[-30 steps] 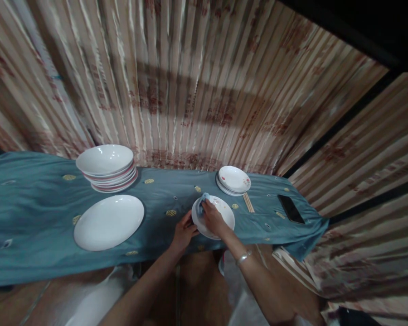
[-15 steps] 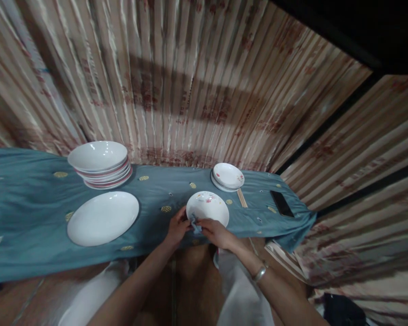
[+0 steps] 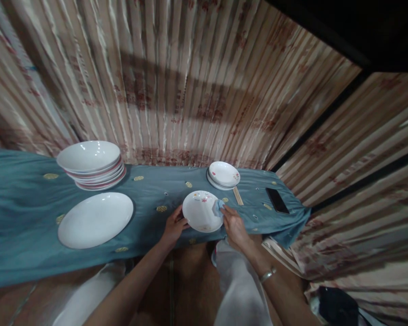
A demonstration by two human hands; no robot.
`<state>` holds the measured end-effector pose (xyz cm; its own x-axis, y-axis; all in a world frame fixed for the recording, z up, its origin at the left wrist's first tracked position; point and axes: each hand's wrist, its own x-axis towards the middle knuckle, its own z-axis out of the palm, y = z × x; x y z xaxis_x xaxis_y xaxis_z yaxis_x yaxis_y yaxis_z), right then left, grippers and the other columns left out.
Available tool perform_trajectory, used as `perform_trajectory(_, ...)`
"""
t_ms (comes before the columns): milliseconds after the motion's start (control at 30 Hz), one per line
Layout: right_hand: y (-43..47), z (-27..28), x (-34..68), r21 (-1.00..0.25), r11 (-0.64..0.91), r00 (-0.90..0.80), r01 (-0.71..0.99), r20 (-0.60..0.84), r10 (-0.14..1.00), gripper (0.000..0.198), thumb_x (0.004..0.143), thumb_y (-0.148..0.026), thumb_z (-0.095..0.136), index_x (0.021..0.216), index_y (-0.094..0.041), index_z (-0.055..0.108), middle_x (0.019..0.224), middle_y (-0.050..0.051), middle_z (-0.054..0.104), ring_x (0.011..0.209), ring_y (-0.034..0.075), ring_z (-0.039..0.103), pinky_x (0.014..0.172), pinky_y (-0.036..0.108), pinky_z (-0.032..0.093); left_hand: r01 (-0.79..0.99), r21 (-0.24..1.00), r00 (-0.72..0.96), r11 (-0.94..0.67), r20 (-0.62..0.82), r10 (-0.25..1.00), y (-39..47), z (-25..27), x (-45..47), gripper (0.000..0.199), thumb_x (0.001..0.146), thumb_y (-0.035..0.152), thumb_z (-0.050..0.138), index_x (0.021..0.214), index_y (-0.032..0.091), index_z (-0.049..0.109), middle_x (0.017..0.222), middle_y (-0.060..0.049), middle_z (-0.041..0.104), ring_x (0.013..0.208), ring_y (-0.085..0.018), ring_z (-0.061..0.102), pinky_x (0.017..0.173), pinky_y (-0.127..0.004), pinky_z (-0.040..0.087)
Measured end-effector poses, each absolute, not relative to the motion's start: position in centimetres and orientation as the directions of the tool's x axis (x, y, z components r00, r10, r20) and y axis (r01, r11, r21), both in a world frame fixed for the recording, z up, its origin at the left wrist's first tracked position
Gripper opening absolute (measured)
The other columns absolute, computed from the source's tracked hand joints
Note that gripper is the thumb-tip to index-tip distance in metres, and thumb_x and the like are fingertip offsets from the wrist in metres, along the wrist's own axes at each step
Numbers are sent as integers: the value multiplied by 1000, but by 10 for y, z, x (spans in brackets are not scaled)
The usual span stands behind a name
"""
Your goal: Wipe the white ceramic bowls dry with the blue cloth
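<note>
A round white plate with a flower print is at the near edge of the cloth-covered table, in front of me. My left hand grips its left rim, fingers curled at the edge. Pinched in my right hand is a small light-blue cloth, which touches the plate's right side. Behind the plate stands a short stack of small flowered plates, with wooden chopsticks lying beside it.
At the back left rises a stack of white bowls and plates with red rims. A large oval white plate lies in front of it. A black phone rests at the right on the teal tablecloth. A pleated curtain hangs behind.
My right hand has moved with the cloth from the plate's near left edge to its right side. My left hand still grips the left rim. The view has shifted slightly.
</note>
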<state>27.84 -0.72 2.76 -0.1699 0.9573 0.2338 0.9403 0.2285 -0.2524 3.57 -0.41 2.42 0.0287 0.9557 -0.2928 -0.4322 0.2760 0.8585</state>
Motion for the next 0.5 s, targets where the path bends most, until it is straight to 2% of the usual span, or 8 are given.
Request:
perform_trajectory(233, 45, 21, 262, -259, 107, -32, 960, 277, 960, 40, 86, -7, 40, 118, -11, 63, 126, 16, 63, 116, 23, 59, 103, 37, 43, -401, 872, 33, 280, -291, 956, -5, 28, 36, 66, 55, 15, 72, 121, 17, 63, 112, -9, 67, 102, -28, 63, 80, -41, 58)
perform_trajectory(433, 66, 27, 234, -244, 128, -73, 961, 223, 972, 44, 83, -1, 39, 121, -3, 59, 129, 24, 57, 123, 27, 53, 108, 42, 37, -399, 871, 28, 285, -300, 954, -4, 28, 37, 69, 52, 15, 69, 121, 17, 63, 116, -10, 66, 103, -29, 63, 78, -41, 58)
perform_trajectory(500, 71, 28, 222, -254, 153, -96, 955, 222, 970, 47, 82, 2, 38, 123, -3, 58, 133, 24, 55, 127, 26, 49, 110, 41, 35, -397, 875, 31, 275, -287, 957, -4, 27, 36, 69, 52, 16, 68, 121, 15, 62, 118, -11, 66, 103, -30, 63, 77, -41, 58)
